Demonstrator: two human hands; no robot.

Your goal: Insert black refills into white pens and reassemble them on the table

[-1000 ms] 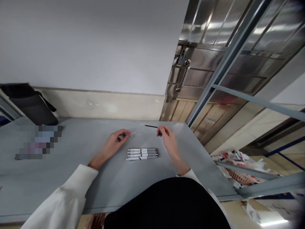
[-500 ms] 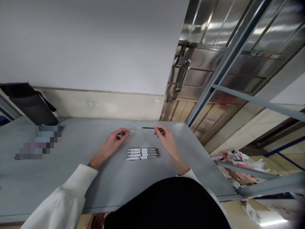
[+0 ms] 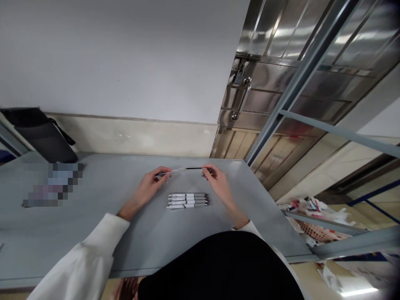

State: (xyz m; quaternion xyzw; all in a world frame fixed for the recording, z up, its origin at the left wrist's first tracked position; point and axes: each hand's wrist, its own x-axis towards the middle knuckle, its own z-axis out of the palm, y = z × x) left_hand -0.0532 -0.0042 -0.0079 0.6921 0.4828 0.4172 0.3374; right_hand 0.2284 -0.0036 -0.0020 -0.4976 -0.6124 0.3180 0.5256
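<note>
My left hand [image 3: 152, 183] is closed, its fingertips pinching a slim pen part [image 3: 173, 171], dark near the fingers and pale toward its right end. Opposite it, my right hand [image 3: 218, 180] pinches a black pen refill [image 3: 194, 168] with a yellowish band and a clear end pointing left. The two pieces are nearly in line above the table, ends close together; whether they touch I cannot tell. Something small and dark also shows beneath my right fingers, its kind unclear. Between my wrists, several white pens [image 3: 186, 201] lie side by side in a row.
The grey table [image 3: 150, 241] meets a wall at the back. A dark bottle-like container [image 3: 46, 135] with a strap stands at the left, beside a blurred-out item [image 3: 54, 185]. A metal frame post [image 3: 281, 112] rises at the right, near a basket [image 3: 315, 231] with plastic bags.
The pen part in my left hand reaches slightly further right, so its end is closer to the refill. My right hand has barely moved, and the row of pens lies as before.
</note>
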